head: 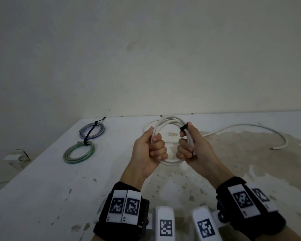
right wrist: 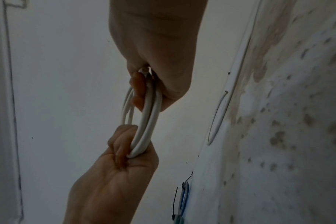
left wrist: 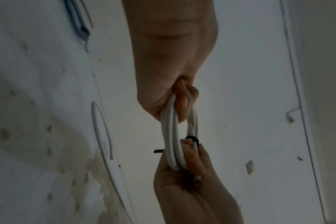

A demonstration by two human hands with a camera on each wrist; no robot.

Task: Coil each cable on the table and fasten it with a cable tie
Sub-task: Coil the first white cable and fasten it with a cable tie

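I hold a white cable coil [head: 169, 120] upright above the table [head: 42, 188]. My left hand [head: 155, 147] grips its left side, fingers curled round the strands. My right hand [head: 186, 145] grips the right side and also pinches a black cable tie [head: 184, 127] against the strands under the thumb. In the left wrist view the coil [left wrist: 170, 136] hangs between my left hand [left wrist: 173, 60] and my right hand [left wrist: 192, 189], and the tie [left wrist: 192, 138] wraps the strands with its tail sticking out to the left. The right wrist view shows the coil [right wrist: 148, 121] edge-on between both hands.
A blue coil [head: 92, 130] and a green coil [head: 78, 153], each bound with a black tie, lie at the table's far left. A loose white cable [head: 250, 126] curves across the far right of the table. A bare wall rises behind the table.
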